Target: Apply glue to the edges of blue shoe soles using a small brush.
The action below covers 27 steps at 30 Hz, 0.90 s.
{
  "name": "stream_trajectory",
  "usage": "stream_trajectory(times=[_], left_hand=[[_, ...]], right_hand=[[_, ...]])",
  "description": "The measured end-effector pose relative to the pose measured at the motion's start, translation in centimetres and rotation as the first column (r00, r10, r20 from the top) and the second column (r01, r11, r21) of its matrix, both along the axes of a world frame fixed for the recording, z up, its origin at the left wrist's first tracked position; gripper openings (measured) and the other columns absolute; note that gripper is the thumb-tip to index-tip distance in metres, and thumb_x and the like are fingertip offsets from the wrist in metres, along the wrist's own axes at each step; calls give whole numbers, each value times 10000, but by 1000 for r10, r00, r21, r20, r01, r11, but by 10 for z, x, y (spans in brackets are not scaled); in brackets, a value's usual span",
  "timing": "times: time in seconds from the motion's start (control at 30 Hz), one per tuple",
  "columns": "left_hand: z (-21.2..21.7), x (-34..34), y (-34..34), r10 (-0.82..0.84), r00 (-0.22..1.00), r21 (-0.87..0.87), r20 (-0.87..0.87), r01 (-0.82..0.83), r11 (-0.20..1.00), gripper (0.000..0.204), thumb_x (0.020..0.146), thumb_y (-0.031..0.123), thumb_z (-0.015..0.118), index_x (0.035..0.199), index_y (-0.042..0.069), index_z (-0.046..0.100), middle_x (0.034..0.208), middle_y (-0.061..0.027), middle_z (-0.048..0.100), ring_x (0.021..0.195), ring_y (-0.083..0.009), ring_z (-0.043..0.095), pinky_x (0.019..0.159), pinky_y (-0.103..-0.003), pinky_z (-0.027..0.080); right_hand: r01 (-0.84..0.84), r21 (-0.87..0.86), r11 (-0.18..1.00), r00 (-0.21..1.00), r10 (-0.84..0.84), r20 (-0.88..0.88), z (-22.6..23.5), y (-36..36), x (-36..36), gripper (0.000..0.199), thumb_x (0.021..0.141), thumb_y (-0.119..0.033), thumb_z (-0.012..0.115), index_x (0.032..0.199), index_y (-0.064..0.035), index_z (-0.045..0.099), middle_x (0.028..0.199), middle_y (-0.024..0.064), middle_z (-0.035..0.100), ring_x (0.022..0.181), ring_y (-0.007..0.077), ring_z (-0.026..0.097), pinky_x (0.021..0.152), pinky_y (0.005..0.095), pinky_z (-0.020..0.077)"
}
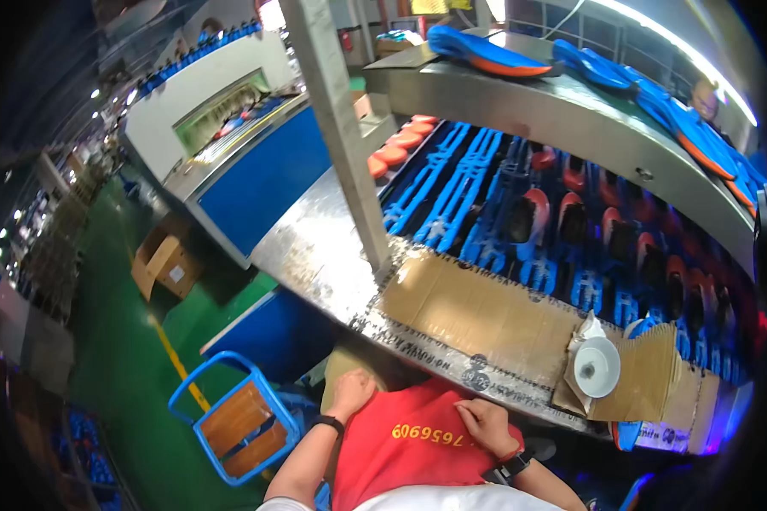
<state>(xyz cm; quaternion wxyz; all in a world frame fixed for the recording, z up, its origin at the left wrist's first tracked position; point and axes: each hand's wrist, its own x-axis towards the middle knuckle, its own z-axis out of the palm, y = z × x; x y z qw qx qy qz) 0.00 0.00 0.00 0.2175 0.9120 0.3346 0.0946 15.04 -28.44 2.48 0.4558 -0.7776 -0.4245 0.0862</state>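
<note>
So the red apron (pixel 400 451) is draped over the person's lap, right up against the white shirt, printed side up. Both hands are at its far end, one per side. Right hand (pixel 491 427) has its fingers bent in and looks to be pinching the cloth by the corner. Left hand (pixel 354 393) is curled up at the opposite edge, but honestly can't tell if it's gripping or just resting there.

Progress-wise, I'd say the apron part is mostly done: it's spread out pretty flat, but the hands aren't free of it. No ties that I can make out, so can't say if it's fastened. The stuff up front looks untouched from here, neither hand is on it.

Just past the lap is the metal worktop (pixel 311 247) with flat cardboard (pixel 460 302) on it, plus a white bowl (pixel 597 367) near the right end. Beyond that, rows of blue racks (pixel 456 192) with red-and-dark shoe parts (pixel 530 215), and blue-and-orange soles (pixel 494 58) up on the metal cover. Blue-framed chair (pixel 234 426) sits off to the left.
</note>
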Motion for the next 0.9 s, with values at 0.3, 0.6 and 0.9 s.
stream_trajectory(times=[0.3, 0.6, 0.9], left_hand=[[-10, 46, 4, -29, 948, -107, 318, 66, 992, 409, 845, 216, 655, 554, -19, 490, 660, -181, 528, 615, -382, 543, 604, -481, 419], [-33, 52, 8, 100, 967, 6, 234, -105, 995, 257, 779, 165, 612, 610, -21, 561, 701, -209, 561, 688, -408, 569, 668, -498, 430], [88, 73, -36, -387, 702, 177, 598, 355, 918, 413, 782, 5, 684, 543, 53, 351, 535, -70, 436, 444, -240, 437, 430, -359, 319]], right_hand=[[20, -19, 1000, 997, -19, 72, 5, -32, 25, 146, 906, -204, 647, 966, -97, 727, 798, 118, 666, 703, 309, 653, 608, 378, 509], [-16, -36, 999, 997, 18, 74, -5, -31, 28, 175, 912, -226, 631, 1008, -111, 721, 855, 84, 689, 736, 280, 671, 627, 372, 536], [-28, -11, 1000, 998, 29, 55, -9, -33, 23, 190, 923, -236, 613, 1033, -116, 711, 877, 80, 686, 767, 290, 673, 655, 378, 542]])
